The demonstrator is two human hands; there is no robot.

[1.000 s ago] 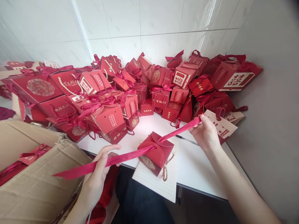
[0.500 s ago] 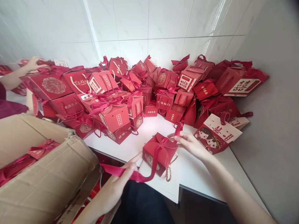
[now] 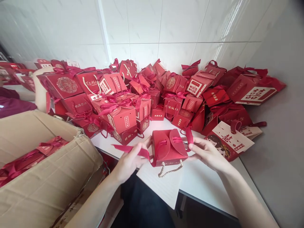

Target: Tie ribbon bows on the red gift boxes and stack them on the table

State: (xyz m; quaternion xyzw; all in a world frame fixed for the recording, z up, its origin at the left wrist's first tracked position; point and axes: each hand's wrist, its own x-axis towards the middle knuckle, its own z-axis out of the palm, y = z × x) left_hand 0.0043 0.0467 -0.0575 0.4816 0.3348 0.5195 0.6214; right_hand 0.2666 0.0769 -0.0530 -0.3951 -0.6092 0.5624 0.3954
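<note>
A small red gift box (image 3: 167, 148) with a rounded flap top and a twisted rope handle stands on a lined white sheet (image 3: 161, 185) at the table's front. A dark red ribbon (image 3: 129, 149) runs through its top. My left hand (image 3: 130, 163) pinches the ribbon's left end just beside the box. On the other side, my right hand (image 3: 206, 153) holds the short right end of the ribbon against the box, fingers closed on it.
A big heap of red gift boxes (image 3: 123, 110) with ribbons fills the back of the white table (image 3: 204, 186) up to the tiled wall. A printed flat bag (image 3: 228, 141) lies at right. An open cardboard carton (image 3: 45, 177) with red boxes stands at left. Another person's sleeve (image 3: 11, 106) shows far left.
Both hands came in from wide apart to the box's sides, drawing the long ribbon short through its top. The box has turned, handle hanging toward me. The other person's hand at far left has withdrawn.
</note>
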